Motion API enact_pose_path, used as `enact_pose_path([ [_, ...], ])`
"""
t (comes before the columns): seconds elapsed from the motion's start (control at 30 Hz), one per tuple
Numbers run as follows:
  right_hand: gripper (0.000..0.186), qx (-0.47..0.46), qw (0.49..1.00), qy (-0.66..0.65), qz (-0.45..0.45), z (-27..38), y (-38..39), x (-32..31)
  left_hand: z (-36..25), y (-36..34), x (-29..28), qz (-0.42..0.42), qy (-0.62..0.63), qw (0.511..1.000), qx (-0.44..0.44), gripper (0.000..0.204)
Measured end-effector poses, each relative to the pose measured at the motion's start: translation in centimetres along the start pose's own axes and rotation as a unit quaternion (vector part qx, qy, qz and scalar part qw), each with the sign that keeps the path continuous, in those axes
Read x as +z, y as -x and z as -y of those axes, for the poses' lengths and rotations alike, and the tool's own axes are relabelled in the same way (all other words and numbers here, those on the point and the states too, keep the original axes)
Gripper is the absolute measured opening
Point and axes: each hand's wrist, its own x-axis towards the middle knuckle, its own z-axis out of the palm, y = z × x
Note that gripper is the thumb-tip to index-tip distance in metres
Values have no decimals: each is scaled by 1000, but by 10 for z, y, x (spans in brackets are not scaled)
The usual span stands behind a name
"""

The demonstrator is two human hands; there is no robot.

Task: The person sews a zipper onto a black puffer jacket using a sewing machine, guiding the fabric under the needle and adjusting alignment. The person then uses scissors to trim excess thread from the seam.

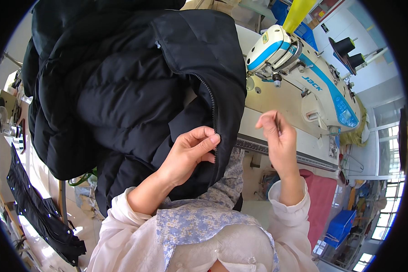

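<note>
A black quilted puffer jacket (127, 99) lies over the left part of the sewing table and hangs toward my lap. Along its front edge runs a black zipper (209, 93), bending in a curve. My left hand (192, 152) pinches the jacket's zipper edge between thumb and fingers, low on the zipper. Off to the right, apart from the jacket, my right hand (280, 140) is raised with its fingers curled in. Something small and dark shows among those fingers, too blurred to name.
A white and blue sewing machine (303, 77) stands at the right back, with black thread cones (347, 52) beyond it. A measuring strip (285, 154) lines the table's front edge. Black garment pieces (41, 208) hang at the lower left. A blue bin (341, 228) is at the right.
</note>
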Motion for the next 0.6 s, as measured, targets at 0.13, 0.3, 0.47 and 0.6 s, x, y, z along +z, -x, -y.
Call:
enact_pose_path([
  [0.13, 20, 54, 989, -106, 91, -4, 13, 29, -2, 1, 0, -2, 20, 1000, -5, 14],
  [0.3, 24, 15, 992, -107, 66, -9, 15, 35, 2, 2, -1, -49, -66, 995, 56, 14],
  [0.47, 23, -52, 992, -115, 5, -3, 20, 37, 7, 7, 10, -95, -252, 938, 219, 19],
  [0.6, 20, 18, 984, -178, 14, -19, 20, 44, 4, 1, -3, -2, -54, 996, 71, 23],
])
